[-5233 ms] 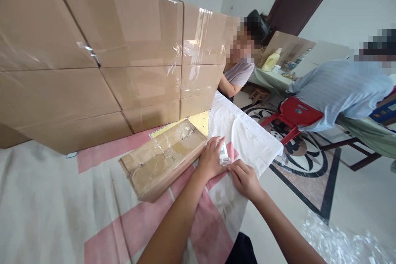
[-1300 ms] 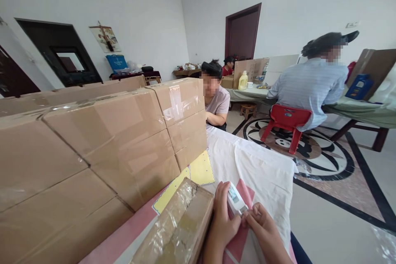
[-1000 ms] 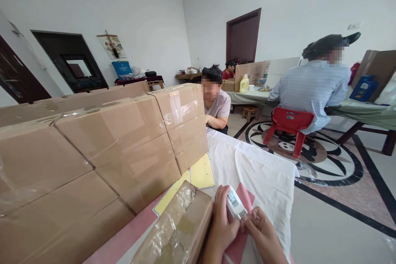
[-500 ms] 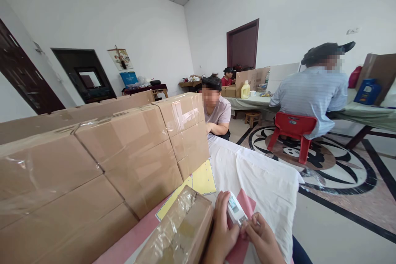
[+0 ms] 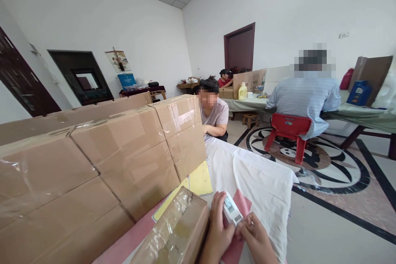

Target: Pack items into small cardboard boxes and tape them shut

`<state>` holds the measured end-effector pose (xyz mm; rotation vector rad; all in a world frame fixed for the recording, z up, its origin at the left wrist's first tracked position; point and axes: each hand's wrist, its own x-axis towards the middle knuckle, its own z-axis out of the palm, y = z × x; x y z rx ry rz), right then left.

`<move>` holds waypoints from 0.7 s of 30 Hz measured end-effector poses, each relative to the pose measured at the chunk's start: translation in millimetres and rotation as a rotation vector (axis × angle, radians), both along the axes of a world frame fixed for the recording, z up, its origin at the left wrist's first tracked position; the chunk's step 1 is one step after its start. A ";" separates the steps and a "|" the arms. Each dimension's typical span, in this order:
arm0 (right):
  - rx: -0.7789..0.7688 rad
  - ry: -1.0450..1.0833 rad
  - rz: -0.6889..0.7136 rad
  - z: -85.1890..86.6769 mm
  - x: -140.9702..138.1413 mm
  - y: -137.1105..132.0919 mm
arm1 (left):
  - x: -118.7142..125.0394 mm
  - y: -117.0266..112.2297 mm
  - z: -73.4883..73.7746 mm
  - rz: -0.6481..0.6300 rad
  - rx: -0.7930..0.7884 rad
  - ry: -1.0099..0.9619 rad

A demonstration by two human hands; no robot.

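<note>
My left hand (image 5: pixel 218 223) is wrapped round the left side of a small white box-shaped item (image 5: pixel 231 210) with a grey-green panel and a small dark patch on its face. The fingers of my right hand (image 5: pixel 254 235) are closed against the near end of this item, thumb and forefinger pinched together. What lies between those fingertips is too small to make out. Under both hands a pink sheet (image 5: pixel 235 247) lies on the white cloth (image 5: pixel 262 192). Close by on the left, a long taped cardboard box (image 5: pixel 173 231) touches or nearly touches my left hand.
Stacked taped cartons (image 5: pixel 130 144) form a wall on the left, with a yellow patterned sheet (image 5: pixel 201 177) at their foot. A person (image 5: pixel 216 115) crouches beyond the cloth's far edge. Another sits on a red chair (image 5: pixel 289 128) at a green-covered table (image 5: pixel 352 117).
My view has shifted slightly, so the scene sits a little further left. My hands keep almost the same hold on the white item. The seated person's head has turned away.
</note>
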<state>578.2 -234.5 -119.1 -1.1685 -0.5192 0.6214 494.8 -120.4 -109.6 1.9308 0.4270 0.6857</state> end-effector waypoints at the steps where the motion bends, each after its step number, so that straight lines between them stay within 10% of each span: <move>1: 0.005 -0.002 0.002 -0.4 -0.1 -0.1 | -0.2 -0.1 0.6 0.000 -0.014 0.000; 8: 0.037 -0.076 0.013 3.9 -6.2 -7.4 | -6.8 0.6 6.4 -0.023 -0.078 -0.042; 15: -0.001 -0.091 0.034 9.7 -7.5 -12.3 | -3.2 -23.1 34.0 0.256 0.262 -0.221; 21: 0.082 -0.014 0.030 2.2 -11.0 -7.4 | -6.4 -37.4 52.4 0.161 0.443 0.036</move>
